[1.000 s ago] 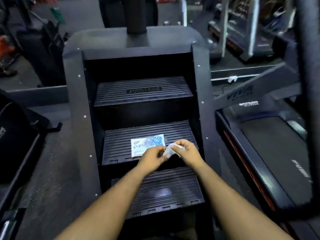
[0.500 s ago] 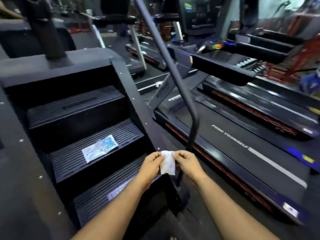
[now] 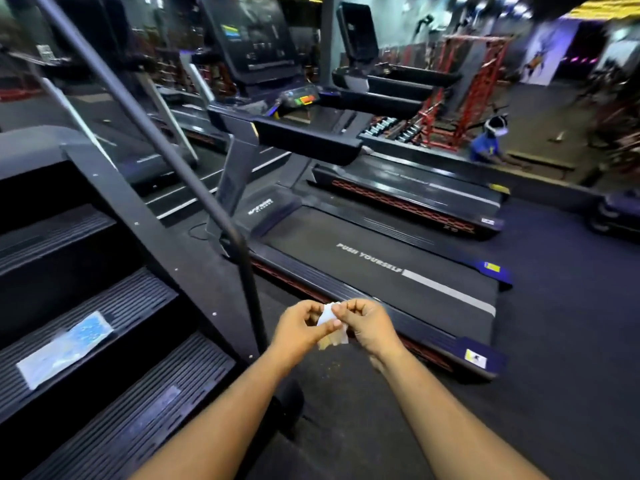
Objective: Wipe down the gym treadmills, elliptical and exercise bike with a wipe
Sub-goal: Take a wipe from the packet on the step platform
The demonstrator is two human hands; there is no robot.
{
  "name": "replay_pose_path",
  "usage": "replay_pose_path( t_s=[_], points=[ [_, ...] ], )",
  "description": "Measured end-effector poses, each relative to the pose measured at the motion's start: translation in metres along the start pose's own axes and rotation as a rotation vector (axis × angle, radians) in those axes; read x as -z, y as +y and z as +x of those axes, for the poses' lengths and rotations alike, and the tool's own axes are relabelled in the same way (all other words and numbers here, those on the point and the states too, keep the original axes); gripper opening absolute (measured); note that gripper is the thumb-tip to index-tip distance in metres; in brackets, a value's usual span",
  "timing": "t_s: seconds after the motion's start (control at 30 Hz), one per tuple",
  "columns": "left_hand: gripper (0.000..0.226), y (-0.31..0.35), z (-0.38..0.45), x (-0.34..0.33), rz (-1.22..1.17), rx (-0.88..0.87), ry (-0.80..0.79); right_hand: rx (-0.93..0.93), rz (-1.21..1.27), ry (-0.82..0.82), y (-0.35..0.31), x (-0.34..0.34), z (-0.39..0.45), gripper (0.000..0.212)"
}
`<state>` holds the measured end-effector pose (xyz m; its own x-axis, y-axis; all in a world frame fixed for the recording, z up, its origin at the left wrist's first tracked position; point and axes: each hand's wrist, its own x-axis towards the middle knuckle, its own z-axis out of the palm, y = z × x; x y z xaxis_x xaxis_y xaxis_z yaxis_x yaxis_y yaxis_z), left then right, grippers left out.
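Both hands (image 3: 301,329) now pinch the wipe (image 3: 328,317) nearer the treadmill (image 3: 398,278).

Both hands, left hand (image 3: 300,326) & right hand (image 3: 367,324), pinch wipe (image 3: 328,320) beside treadmill (image 3: 398,271).

View swung right; hands (image 3: 332,323) now over treadmill (image 3: 398,282) edge.

Commercial gym: treadmills (image 3: 381,271) in row, stair climber (image 3: 104,306), red weight racks (image 3: 467,91) at back.
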<state>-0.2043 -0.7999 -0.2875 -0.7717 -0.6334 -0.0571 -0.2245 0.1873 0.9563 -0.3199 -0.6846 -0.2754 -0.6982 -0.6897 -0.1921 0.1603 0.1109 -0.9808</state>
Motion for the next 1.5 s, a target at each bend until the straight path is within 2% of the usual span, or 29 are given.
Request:
replay_pose_path(
  t_s=[0.07,0.17,0.3,0.4,0.5,0.6,0.67,0.73,0.83,0.9,1.03,1.13,1.23,1.33,1.4,1.5],
  points=[
    [0.017,0.007,0.012,-0.032,0.005,0.003,0.008,0.014,0.013,0.042,-0.007,0.037,0.004,0.011],
    [0.003,0.014,0.026,-0.076,-0.016,0.033,0.047,0.039,0.002,0.07,-0.011,0.091,0.013,0.009],
    [0.011,0.022,0.041,-0.122,-0.122,0.14,0.097,0.011,0.004,0.092,-0.005,0.151,0.023,0.006],
    [0.016,0.027,0.05,-0.146,-0.335,0.304,0.146,-0.014,0.031,0.124,0.001,0.184,0.03,0.009],
    [0.025,0.039,0.059,-0.169,-0.571,0.44,0.117,-0.051,0.028,0.081,0.006,0.207,0.04,0.013],
    [0.033,0.05,0.075,-0.186,-0.676,0.492,0.06,-0.125,0.074,0.019,0.01,0.219,0.05,0.02],
    [0.048,0.051,0.093,-0.19,-0.622,0.494,-0.05,-0.12,0.102,0.007,0.01,0.223,0.056,0.013],
    [0.052,0.048,0.112,-0.193,-0.447,0.469,-0.138,-0.085,0.127,0.031,0.01,0.225,0.065,0.005],
    [0.032,0.041,0.142,-0.197,-0.32,0.453,-0.132,-0.087,0.112,0.127,0.008,0.229,0.085,0.031],
    [0.026,0.041,0.161,-0.199,-0.369,0.45,-0.079,-0.07,0.095,0.156,0.002,0.233,0.1,0.045],
    [0.024,0.05,0.196,-0.195,-0.506,0.466,0.0,-0.042,0.051,0.169,-0.018,0.242,0.129,0.058],
    [0.032,0.058,0.22,-0.191,-0.605,0.498,-0.105,-0.065,0.091,0.178,-0.036,0.24,0.147,0.053],
    [0.031,0.064,0.242,-0.189,-0.599,0.476,-0.227,-0.059,0.081,0.213,-0.042,0.24,0.164,0.05],
    [0.013,0.069,0.26,-0.185,-0.609,0.413,-0.161,-0.018,0.143,0.26,-0.048,0.243,0.179,0.032],
    [0.015,0.072,0.271,-0.181,-0.613,0.356,-0.115,0.037,0.183,0.291,-0.055,0.245,0.189,0.021],
    [0.02,0.08,0.284,-0.177,-0.548,0.272,-0.11,0.094,0.186,0.333,-0.064,0.247,0.21,0.02]
  ],
)
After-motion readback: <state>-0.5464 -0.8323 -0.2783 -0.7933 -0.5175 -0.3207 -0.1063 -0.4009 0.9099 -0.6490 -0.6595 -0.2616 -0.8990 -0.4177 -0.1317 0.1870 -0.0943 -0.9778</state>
